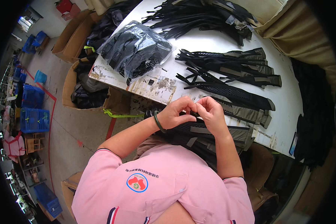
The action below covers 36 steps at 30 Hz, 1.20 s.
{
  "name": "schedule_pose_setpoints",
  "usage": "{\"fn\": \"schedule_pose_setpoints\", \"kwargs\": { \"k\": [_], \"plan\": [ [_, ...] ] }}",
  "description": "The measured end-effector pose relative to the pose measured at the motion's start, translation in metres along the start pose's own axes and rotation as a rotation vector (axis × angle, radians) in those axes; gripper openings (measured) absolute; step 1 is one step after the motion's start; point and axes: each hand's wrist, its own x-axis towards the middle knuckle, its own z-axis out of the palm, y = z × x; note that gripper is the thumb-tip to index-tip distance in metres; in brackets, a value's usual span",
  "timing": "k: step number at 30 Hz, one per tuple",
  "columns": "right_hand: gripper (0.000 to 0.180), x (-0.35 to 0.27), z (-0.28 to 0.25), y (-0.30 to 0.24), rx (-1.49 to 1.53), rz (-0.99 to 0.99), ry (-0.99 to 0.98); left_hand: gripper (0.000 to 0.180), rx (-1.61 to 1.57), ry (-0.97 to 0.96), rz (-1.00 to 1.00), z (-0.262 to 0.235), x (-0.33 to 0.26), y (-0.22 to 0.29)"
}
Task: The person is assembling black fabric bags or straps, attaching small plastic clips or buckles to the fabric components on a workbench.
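Note:
My left hand (178,113) and my right hand (211,115) meet at the table's near edge, fingers pinched together. Between the fingertips is a small black piece (196,114), mostly covered; whether it is a strap end or a buckle I cannot tell. Just below the hands, across my lap, lie black and grey shoulder straps (227,131). More mesh-faced straps (231,93) are spread on the table beyond my right hand. Past my left hand, a clear plastic bag (138,48) full of black parts rests near the table's left edge.
The white table (164,84) has a worn, peeling near-left edge. At its far side lies a big bundle of black straps (209,18). Open cardboard boxes (69,87) with dark goods stand on the left. Dark cloth (317,108) hangs at right. Blue crates (34,120) stand farther off.

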Motion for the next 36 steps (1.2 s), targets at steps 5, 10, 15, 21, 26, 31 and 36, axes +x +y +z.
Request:
{"fn": "schedule_pose_setpoints", "kwargs": {
  "k": [5, 10, 15, 21, 26, 31, 36],
  "plan": [
    [0.015, 0.015, -0.035, -0.003, -0.088, 0.032, -0.039, 0.028, -1.099, -0.070, -0.527, -0.006, -0.037, 0.014],
    [0.024, 0.036, -0.051, 0.021, -0.909, -0.434, 0.197, 0.025, -0.188, -0.148, -0.756, -0.057, -0.074, 0.025],
    [0.021, 0.081, -0.034, 0.053, -1.156, -0.600, 0.249, 0.039, 0.792, 0.089, -0.305, -0.058, -0.029, 0.025],
    [0.014, 0.073, -0.025, 0.042, -1.135, -0.671, 0.229, 0.033, 1.141, 0.113, 0.174, -0.030, 0.039, -0.022],
    [0.019, 0.044, -0.073, 0.032, -1.124, -0.554, 0.040, 0.016, 0.981, -0.068, -0.144, -0.036, 0.044, -0.049],
    [0.022, 0.007, -0.140, 0.036, -1.394, -0.504, 0.380, 0.016, 0.766, 0.071, -0.180, -0.060, 0.028, -0.060],
    [0.036, -0.028, -0.144, 0.064, -1.475, -0.443, 0.361, 0.025, 0.529, 0.093, -0.258, -0.066, 0.017, -0.076]
  ]
}}
